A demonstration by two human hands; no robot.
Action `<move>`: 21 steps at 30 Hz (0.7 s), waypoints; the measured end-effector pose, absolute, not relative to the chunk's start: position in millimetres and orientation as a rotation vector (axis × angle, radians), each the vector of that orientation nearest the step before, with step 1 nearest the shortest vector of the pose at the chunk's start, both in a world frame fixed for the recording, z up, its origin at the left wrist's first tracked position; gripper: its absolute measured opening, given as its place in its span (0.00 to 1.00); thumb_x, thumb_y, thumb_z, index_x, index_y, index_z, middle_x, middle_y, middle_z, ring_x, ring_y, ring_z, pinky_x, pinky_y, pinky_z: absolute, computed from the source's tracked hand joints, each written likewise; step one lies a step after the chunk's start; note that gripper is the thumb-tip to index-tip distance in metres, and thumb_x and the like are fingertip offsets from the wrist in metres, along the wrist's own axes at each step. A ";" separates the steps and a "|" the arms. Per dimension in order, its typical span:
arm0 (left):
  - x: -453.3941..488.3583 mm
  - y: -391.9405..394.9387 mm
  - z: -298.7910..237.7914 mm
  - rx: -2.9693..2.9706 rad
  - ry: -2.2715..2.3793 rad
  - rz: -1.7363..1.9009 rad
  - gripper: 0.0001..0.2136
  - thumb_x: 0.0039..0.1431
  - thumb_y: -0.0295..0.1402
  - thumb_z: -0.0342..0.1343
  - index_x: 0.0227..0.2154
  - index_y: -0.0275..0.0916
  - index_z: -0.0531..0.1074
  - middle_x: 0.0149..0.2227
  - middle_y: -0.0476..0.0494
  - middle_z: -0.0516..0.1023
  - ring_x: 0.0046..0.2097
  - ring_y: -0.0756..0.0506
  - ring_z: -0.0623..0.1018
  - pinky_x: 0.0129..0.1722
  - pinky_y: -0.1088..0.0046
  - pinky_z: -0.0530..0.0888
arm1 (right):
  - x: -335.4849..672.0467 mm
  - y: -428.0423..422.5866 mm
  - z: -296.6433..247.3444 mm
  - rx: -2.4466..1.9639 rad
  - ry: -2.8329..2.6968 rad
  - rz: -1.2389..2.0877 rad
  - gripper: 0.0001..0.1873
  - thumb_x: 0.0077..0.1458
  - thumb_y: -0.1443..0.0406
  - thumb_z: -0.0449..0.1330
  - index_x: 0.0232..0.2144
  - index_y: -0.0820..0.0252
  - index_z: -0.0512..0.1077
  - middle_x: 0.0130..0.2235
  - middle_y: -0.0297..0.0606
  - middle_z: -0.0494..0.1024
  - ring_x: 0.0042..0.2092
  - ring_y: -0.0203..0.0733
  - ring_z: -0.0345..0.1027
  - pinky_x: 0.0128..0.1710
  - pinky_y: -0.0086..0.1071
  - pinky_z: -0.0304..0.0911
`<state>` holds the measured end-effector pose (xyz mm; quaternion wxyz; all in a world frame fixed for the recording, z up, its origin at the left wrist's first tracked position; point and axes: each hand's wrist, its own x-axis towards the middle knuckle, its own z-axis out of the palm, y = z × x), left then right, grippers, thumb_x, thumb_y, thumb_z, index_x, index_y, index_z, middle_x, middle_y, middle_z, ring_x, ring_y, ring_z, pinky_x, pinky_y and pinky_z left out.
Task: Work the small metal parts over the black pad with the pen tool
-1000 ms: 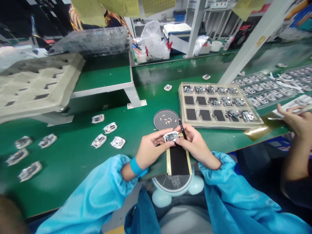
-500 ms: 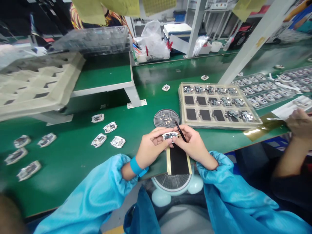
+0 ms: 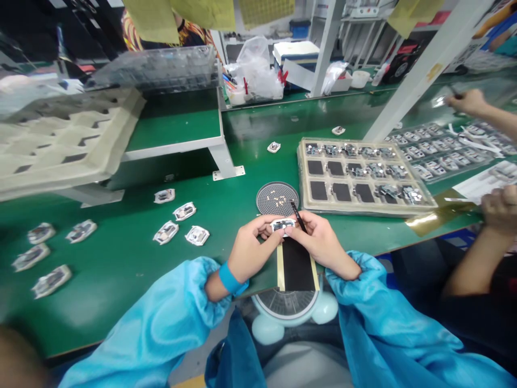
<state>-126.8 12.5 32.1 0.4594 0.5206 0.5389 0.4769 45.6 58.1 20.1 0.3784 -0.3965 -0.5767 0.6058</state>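
Observation:
Between my two hands is a small white-framed electronic part (image 3: 283,224) with dark and silvery pieces inside. My left hand (image 3: 251,245) grips its left side, thumb on the near edge. On the right side, my right hand (image 3: 321,240) pinches the same part and also keeps a black pen-like tool (image 3: 298,215), most likely tweezers, between thumb and fingers, its tip pointing away from me. Beneath the hands lies a black strip (image 3: 299,267) with yellow tape borders at the table's edge. Just beyond them sits a round grey perforated dish (image 3: 266,198) with several tiny light-coloured pieces on it.
Several similar white-framed parts (image 3: 165,233) lie on the green table to the left. A compartment tray (image 3: 307,205) of metal pieces stands right of the dish. A white-legged shelf (image 3: 220,148) rises back left; a slanted post (image 3: 404,97) back right. A co-worker's hands (image 3: 470,102) are at the right.
My hands keep hold of the part in nearly the same place. At the right, a co-worker's hand has come into view over the far trays. The view has shifted slightly.

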 end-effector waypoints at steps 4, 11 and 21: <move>-126.4 10.9 31.4 1.281 1.348 1.186 0.12 0.59 0.35 0.63 0.43 0.34 0.79 0.35 0.42 0.83 0.33 0.46 0.80 0.37 0.70 0.77 | 42.6 54.7 20.2 -0.990 -1.434 1.556 0.14 0.51 0.57 0.71 0.36 0.58 0.77 0.36 0.36 0.81 0.40 0.43 0.74 0.44 0.35 0.69; -128.6 8.8 28.8 1.638 1.493 1.187 0.07 0.58 0.30 0.61 0.40 0.39 0.79 0.32 0.48 0.81 0.32 0.49 0.76 0.35 0.73 0.72 | 59.2 63.8 34.1 -1.028 -1.735 1.394 0.15 0.55 0.54 0.69 0.39 0.58 0.78 0.38 0.38 0.79 0.37 0.43 0.72 0.38 0.35 0.68; -130.0 9.6 27.6 1.856 1.567 1.121 0.08 0.58 0.27 0.60 0.40 0.42 0.79 0.29 0.52 0.79 0.31 0.49 0.76 0.38 0.70 0.69 | 70.9 79.8 41.1 -0.625 -2.154 0.852 0.04 0.62 0.62 0.64 0.38 0.55 0.78 0.36 0.39 0.76 0.39 0.43 0.71 0.39 0.38 0.68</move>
